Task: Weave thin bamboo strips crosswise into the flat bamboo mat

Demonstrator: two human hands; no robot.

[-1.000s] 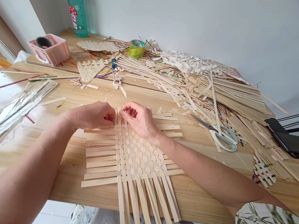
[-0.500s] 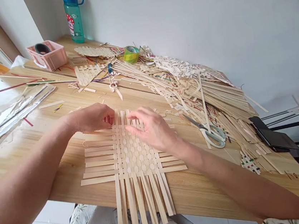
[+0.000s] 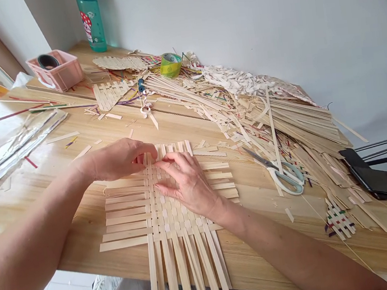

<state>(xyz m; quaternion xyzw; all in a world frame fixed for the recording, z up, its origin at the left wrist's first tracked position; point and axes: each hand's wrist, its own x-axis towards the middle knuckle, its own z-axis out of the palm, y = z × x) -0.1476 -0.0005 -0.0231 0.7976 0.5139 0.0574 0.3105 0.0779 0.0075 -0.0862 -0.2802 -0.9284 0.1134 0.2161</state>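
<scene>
A half-woven mat (image 3: 174, 221) of flat pale wood strips lies in front of me. Its loose strip ends spread to both sides and hang over the near table edge. My left hand (image 3: 123, 158) is curled at the mat's far left corner, thumb and index finger closed on the end of an upright wood strip (image 3: 149, 158); its other fingers are partly hidden. Over the upper middle of the weave rests my right hand (image 3: 187, 183). Its thumb and fingers are apart, with the fingertips touching the strips beside my left hand.
Scissors (image 3: 280, 172) lie to the right, near a small woven piece (image 3: 340, 219) and a dark phone (image 3: 374, 173). Behind are piled strips (image 3: 291, 115), a green tape roll (image 3: 171, 66), a pink basket (image 3: 58, 74) and a teal bottle (image 3: 94, 26). Plastic wrapping (image 3: 15, 146) lies at left.
My right hand has moved left and down onto the weave, close to my left hand. My left hand has reached slightly right onto the strip end. The view has shifted a little.
</scene>
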